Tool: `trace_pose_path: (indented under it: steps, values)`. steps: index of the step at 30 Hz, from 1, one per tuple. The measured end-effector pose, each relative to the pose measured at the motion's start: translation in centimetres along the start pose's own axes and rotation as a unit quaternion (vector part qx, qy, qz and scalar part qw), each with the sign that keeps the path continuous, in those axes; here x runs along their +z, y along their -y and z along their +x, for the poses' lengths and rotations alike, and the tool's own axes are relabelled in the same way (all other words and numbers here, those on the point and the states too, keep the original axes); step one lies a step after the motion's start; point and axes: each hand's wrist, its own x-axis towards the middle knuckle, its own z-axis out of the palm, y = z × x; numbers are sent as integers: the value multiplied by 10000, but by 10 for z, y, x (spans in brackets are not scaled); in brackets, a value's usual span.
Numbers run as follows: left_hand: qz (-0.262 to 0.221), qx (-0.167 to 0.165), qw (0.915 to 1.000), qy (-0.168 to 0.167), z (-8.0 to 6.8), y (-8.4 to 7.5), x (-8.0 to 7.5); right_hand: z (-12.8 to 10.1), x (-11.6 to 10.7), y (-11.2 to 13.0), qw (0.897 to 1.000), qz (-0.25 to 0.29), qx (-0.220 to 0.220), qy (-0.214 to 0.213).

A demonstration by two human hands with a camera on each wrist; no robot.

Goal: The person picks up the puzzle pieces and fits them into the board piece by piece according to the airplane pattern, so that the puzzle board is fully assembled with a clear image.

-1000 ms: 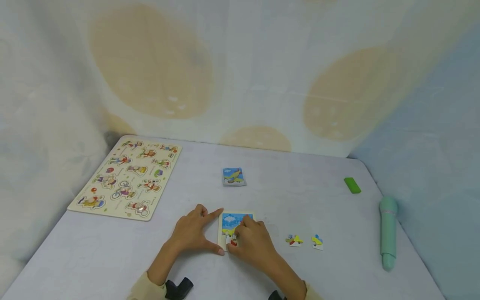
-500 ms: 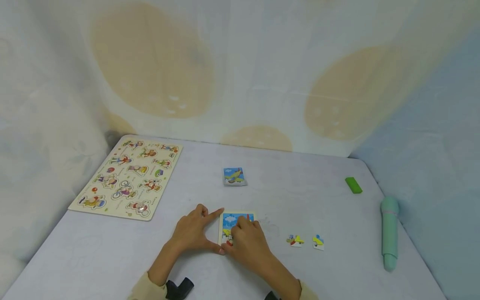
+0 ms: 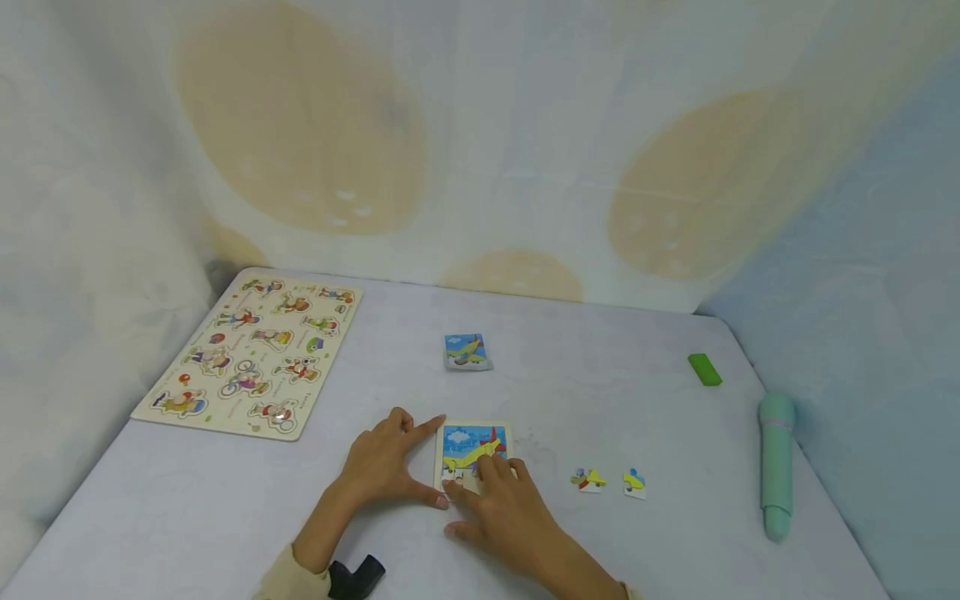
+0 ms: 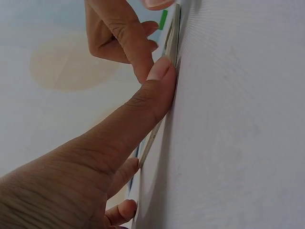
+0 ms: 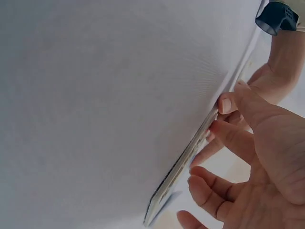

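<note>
A small jigsaw board with a yellow plane and red tail on blue sky lies at the front middle; pale bare patches show along its lower part. My left hand frames its left side, index fingertip at the upper corner and thumb at the lower corner. Over the board's lower right reaches my right hand, its index fingertip on the lower left area and its thumb apart, off the board. Edge-on, the board appears beside the fingers in the right wrist view. Two loose jigsaw pieces lie to the right.
Behind the board sits a small plane picture packet. A large picture-puzzle board occupies the left of the table. At right are a green block and a mint-green tube. Fabric walls enclose the table's back and sides.
My right hand has shifted down and its bunched fingers have spread, uncovering more of the plane picture with its red tail. The left hand stays at the board's left side.
</note>
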Motion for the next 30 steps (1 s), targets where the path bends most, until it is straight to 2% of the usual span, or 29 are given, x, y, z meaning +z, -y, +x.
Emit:
trace_pose_path:
  steps: [5, 9, 13, 20, 23, 27, 30]
  values:
    - [-54, 28, 10000, 15, 1, -2, 0, -4, 2, -4, 9996, -202, 7, 183]
    - [-60, 58, 10000, -7, 1, -2, 0, -4, 2, -8, 9997, -214, -77, 68]
    - [-22, 17, 10000, 3, 1, -1, -1, -1, 0, -7, 9999, -52, -155, -14]
    - [-37, -44, 9999, 95, 0, 1, 1, 0, -2, -6, 9992, 350, -3, 184]
    - [-54, -56, 9999, 111, 0, 0, 2, -2, -4, -9, 9979, 531, 254, 279]
    - [-69, -47, 9999, 61, 0, 0, 1, -9, -10, -19, 9930, 684, 871, 401]
    - [-56, -53, 10000, 50, 0, -1, 0, -16, -15, -29, 9869, 751, 1387, 334]
